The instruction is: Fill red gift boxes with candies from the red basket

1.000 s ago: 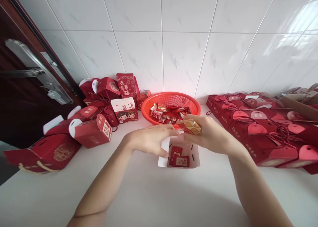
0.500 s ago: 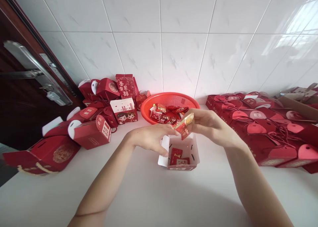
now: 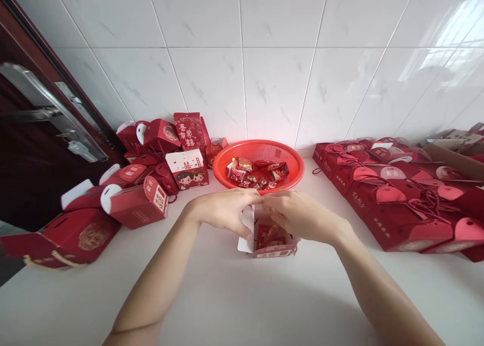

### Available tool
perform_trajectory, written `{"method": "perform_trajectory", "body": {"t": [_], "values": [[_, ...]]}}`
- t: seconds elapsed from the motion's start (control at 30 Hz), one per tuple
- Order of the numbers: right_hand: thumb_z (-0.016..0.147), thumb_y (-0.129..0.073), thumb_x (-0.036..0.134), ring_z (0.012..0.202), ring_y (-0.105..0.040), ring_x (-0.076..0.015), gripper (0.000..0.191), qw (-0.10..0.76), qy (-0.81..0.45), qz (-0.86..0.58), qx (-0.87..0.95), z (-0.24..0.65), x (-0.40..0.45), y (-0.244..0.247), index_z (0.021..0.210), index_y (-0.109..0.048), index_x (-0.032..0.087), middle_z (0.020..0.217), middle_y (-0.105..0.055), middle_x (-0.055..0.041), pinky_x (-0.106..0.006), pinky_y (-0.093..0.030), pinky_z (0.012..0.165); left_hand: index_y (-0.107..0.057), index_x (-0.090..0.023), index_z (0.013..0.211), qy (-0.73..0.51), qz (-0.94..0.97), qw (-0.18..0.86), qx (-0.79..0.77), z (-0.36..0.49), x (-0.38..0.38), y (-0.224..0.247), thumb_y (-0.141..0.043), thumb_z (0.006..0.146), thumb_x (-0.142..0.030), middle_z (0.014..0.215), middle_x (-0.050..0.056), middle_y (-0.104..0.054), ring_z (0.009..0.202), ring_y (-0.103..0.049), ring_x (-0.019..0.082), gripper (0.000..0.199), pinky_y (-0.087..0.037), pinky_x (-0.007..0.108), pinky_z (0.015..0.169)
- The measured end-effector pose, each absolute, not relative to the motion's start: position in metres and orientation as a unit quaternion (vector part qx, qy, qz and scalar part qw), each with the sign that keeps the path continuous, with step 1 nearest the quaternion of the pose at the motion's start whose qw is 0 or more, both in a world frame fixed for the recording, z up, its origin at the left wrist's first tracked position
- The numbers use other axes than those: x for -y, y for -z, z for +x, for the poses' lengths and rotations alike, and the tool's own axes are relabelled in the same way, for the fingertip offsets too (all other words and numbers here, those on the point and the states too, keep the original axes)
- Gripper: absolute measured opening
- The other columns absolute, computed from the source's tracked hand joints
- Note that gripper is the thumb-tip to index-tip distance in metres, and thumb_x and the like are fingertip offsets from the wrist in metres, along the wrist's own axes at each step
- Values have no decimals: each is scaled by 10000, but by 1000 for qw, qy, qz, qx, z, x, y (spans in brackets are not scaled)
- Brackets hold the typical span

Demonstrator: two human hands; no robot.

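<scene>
A small candy box [image 3: 273, 252] stands open before me, its white left flap [image 3: 247, 228] folded outward. Red packets [image 3: 264, 232] and a gold-and-red wrapped candy [image 3: 278, 230] lie inside. My left hand [image 3: 223, 209] is closed about the box's back left corner, its thumb on the left flap and fingers at the back edge. Over the back right of the box, my right hand [image 3: 302, 215] has curled fingers at the back edge, meeting the left fingertips; it hides the right wall. Behind the box is a red plastic basket [image 3: 260, 145] with wrapped candies [image 3: 242, 174].
Red gift boxes [image 3: 136, 205] and a white-topped box with cartoon figures [image 3: 187, 169] stand at left, near a dark door [image 3: 22, 149]. Rows of tied red boxes [image 3: 389, 199] fill the right, with an open carton [image 3: 449, 157] behind. A tiled wall [image 3: 280, 94] backs the white table [image 3: 227, 305].
The gold-and-red candy has left my right hand and now lies in the box. My right hand has moved down to the back edge; the left hand has stayed nearly in place.
</scene>
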State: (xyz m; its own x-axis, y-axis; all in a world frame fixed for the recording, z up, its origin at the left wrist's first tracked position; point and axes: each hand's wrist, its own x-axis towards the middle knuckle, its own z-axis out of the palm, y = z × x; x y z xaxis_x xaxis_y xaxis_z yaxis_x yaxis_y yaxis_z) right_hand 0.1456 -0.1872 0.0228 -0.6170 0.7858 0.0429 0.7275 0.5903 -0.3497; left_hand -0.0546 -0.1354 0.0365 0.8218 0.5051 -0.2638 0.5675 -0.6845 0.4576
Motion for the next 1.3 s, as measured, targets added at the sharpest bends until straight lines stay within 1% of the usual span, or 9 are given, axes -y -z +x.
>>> {"method": "perform_trajectory", "body": {"t": [0.1,0.27,0.4,0.53,0.63,0.87,1.1,1.2,1.3], "values": [[805,-437,-27,617,-502,-104,295,76,-174,-406,894,146,192,-24,827,-659,166,801,-680,-12,-242,-293,542,-491,-293,1441,64,912,269,-305,-55,137,-36,-787,701,-276,1300,34,-600,1222,-553,254,797,-439,277,960],[754,-494,14,534,-393,-94,233,-42,-208,-388,897,142,197,-17,588,-565,163,699,-618,-3,-253,-263,490,-364,-379,1523,55,915,268,-296,-57,142,-33,-735,744,-317,1257,7,-603,1194,-565,255,865,-437,278,941],[825,-491,63,490,-403,-103,262,-79,-168,-458,870,131,197,-13,627,-632,161,607,-597,-19,-269,-267,488,-274,-397,1561,51,918,273,-283,-56,148,-34,-725,748,-286,1274,13,-582,1236,-529,258,937,-428,279,964],[834,-525,85,544,-498,-130,224,-91,-97,-469,873,116,197,-12,693,-687,149,655,-651,-53,-286,-270,519,-234,-412,1571,48,923,275,-264,-53,149,-34,-724,741,-268,1230,17,-588,1194,-551,256,974,-440,279,934],[808,-554,76,627,-560,-167,187,-101,-65,-482,868,109,199,-10,709,-701,135,699,-671,-79,-298,-273,536,-266,-389,1562,57,921,277,-268,-51,147,-32,-712,739,-272,1138,21,-609,1123,-582,255,943,-458,275,872],[820,-624,130,626,-540,-130,128,-26,-118,-428,896,115,206,-13,709,-686,146,738,-683,-38,-264,-313,558,-375,-379,1503,73,920,280,-263,-47,143,-35,-696,749,-262,1176,17,-623,1121,-581,265,828,-458,293,884],[840,-604,171,681,-654,-217,146,-119,-81,-449,882,109,197,-3,791,-733,122,772,-726,-99,-286,-333,555,-438,-338,1495,57,910,298,-282,-57,139,-37,-721,810,-396,1358,57,-572,1198,-572,249,744,-462,295,948],[859,-565,158,664,-664,-220,186,-93,-102,-430,892,112,197,-4,815,-744,135,794,-742,-101,-297,-366,569,-531,-267,1435,14,896,314,-315,-67,117,-46,-660,875,-466,1445,95,-532,1106,-638,207,609,-491,281,920],[883,-576,193,704,-670,-212,161,-29,-131,-397,908,121,202,-12,858,-729,150,853,-744,-91,-299,-404,620,-627,-210,1332,-44,893,311,-321,-60,78,-53,-582,933,-403,1322,94,-646,1058,-665,200,446,-505,292,914]]}}
